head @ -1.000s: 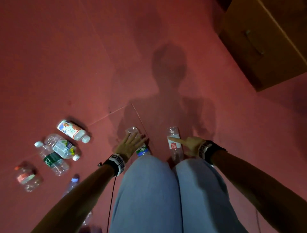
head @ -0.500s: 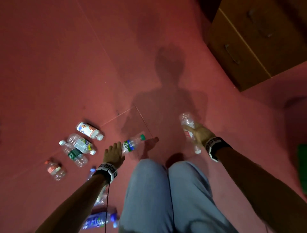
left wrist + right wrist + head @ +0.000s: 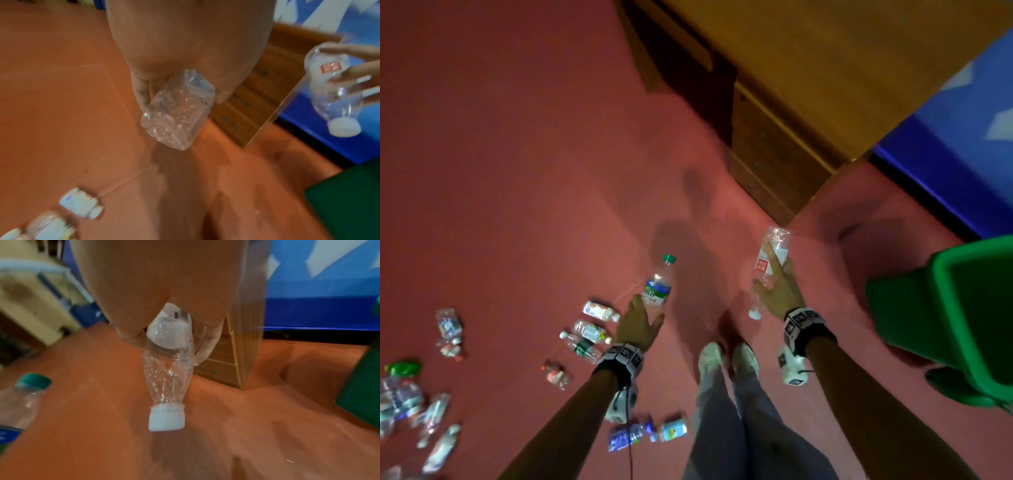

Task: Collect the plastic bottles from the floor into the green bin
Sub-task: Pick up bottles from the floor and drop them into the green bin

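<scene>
Red floor (image 3: 517, 171) runs beneath a wooden cabinet (image 3: 774, 102). Right of it the green bin (image 3: 941, 308) is cut off, its inside unseen. Left of the bin, the right hand (image 3: 779, 291) grasps a white-capped bottle (image 3: 770, 263); farther left, the left hand (image 3: 637, 323) grasps a green-capped bottle (image 3: 659, 287). Loose bottles (image 3: 589, 334) lie blurred beyond.

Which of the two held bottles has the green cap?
The bottle in the left hand, blue-green label; the right hand holds a white-capped, red-labelled one.
</scene>
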